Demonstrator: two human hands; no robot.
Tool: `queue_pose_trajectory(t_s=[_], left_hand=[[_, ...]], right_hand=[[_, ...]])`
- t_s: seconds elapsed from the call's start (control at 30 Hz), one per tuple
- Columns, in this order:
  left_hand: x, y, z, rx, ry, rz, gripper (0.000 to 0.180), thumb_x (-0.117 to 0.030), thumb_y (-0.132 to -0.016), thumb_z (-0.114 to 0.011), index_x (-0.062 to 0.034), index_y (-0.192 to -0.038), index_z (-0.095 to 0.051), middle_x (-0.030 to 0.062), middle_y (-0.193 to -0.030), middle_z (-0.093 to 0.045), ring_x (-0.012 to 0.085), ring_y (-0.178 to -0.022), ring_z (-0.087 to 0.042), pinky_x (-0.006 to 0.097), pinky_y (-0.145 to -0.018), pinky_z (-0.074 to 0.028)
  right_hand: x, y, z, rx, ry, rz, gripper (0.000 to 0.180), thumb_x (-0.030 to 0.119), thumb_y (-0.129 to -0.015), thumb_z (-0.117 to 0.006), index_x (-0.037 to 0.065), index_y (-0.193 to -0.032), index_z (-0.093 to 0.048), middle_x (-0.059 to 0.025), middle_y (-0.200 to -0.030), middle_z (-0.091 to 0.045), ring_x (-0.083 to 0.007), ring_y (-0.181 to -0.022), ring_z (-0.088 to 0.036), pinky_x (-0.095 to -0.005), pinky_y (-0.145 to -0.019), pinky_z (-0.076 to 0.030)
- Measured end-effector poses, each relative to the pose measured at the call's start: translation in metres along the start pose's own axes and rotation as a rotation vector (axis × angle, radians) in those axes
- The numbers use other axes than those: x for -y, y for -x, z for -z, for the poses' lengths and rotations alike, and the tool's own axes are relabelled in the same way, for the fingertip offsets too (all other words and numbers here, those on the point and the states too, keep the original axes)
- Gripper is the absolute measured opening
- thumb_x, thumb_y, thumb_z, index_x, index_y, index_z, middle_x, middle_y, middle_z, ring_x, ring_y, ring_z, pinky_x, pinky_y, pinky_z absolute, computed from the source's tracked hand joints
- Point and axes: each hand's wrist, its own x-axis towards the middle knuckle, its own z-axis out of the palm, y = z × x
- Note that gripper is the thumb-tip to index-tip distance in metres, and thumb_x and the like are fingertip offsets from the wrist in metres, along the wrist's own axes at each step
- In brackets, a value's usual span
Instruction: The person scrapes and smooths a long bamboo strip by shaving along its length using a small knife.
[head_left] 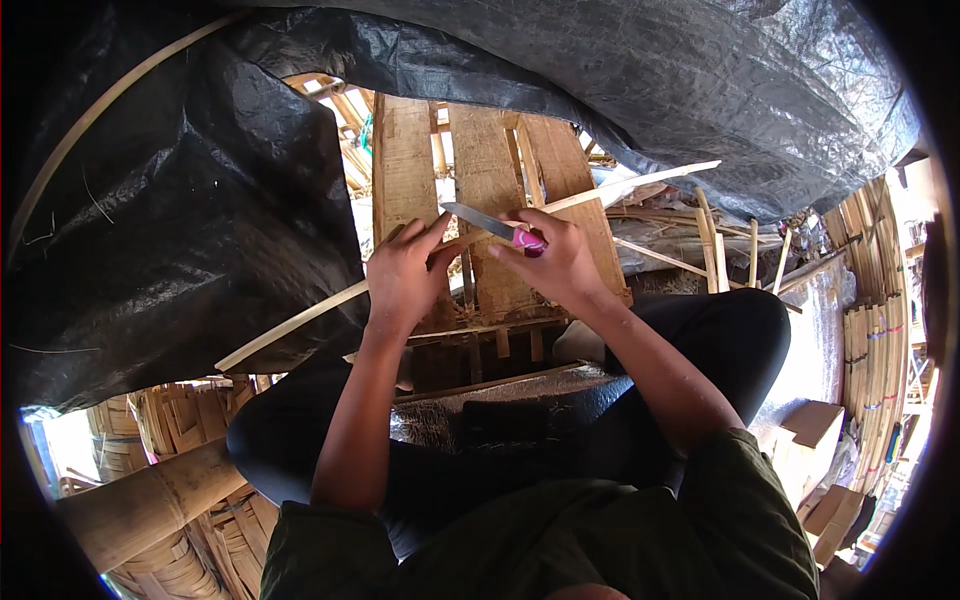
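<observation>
A long pale strip, apparently bamboo [300, 324], runs slantwise across in front of me, from lower left to upper right. My left hand [402, 280] is closed around it, its index finger reaching toward the tip of a knife [482, 218]. In my right hand [562, 262] is the knife's pink handle, with the blade pointing left just above the strip. The strip also passes by my right fingers, but whether they grip it is hidden. Both hands are over a rough wooden plank bench [487, 150] with gaps between its boards.
Black plastic sheeting [180, 240] hangs at the left and arches across the far side. Several thin sticks [708, 250] stand at the right. Bundled strips [872, 350] are stacked along the right edge. A thick bamboo pole [160, 505] lies at the lower left.
</observation>
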Motion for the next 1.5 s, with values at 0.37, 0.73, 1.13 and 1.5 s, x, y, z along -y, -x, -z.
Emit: queue_pose_trajectory(t_s=[0.37,0.73,1.13,1.5], left_hand=[[0.001,0.000,-0.002,-0.013,0.042,0.045,0.045,-0.030,-0.080,-0.082,-0.0130,-0.119,-0.071,0.0059,-0.087,-0.068,0.0255,-0.081,-0.070,0.038,-0.067,-0.054],[0.002,0.004,-0.003,-0.023,0.052,0.040,0.045,-0.032,-0.082,-0.080,-0.0132,-0.121,-0.070,0.0061,-0.084,-0.066,0.0266,-0.080,-0.068,0.039,-0.069,-0.055],[-0.002,0.000,-0.002,0.018,0.072,0.045,0.046,-0.030,-0.081,-0.082,-0.0118,-0.121,-0.070,0.0062,-0.089,-0.069,0.0226,-0.083,-0.073,0.036,-0.069,-0.055],[-0.002,0.001,-0.002,0.018,0.051,0.066,0.048,-0.033,-0.081,-0.082,-0.0133,-0.123,-0.070,0.0058,-0.092,-0.070,0.0220,-0.086,-0.073,0.035,-0.071,-0.055]], right_hand=[[0.006,-0.024,0.002,0.144,0.188,-0.196,0.029,0.026,-0.085,-0.080,0.002,-0.075,-0.066,-0.0108,-0.063,-0.064,-0.0206,-0.057,-0.063,-0.0388,-0.054,-0.047],[0.004,-0.044,0.047,-0.293,0.104,-0.221,0.028,0.026,-0.088,-0.079,0.000,-0.083,-0.071,-0.0006,-0.060,-0.057,-0.0056,-0.057,-0.048,-0.0274,-0.050,-0.038],[-0.017,-0.032,0.049,0.159,0.195,-0.405,0.045,0.040,-0.080,-0.086,0.003,-0.068,-0.064,0.0019,-0.058,-0.054,-0.0060,-0.055,-0.048,-0.0290,-0.051,-0.040],[-0.008,-0.005,0.012,0.200,0.459,-0.243,0.023,0.034,-0.078,-0.082,0.012,-0.084,-0.074,-0.0160,-0.079,-0.071,-0.0355,-0.077,-0.071,-0.0415,-0.067,-0.056]])
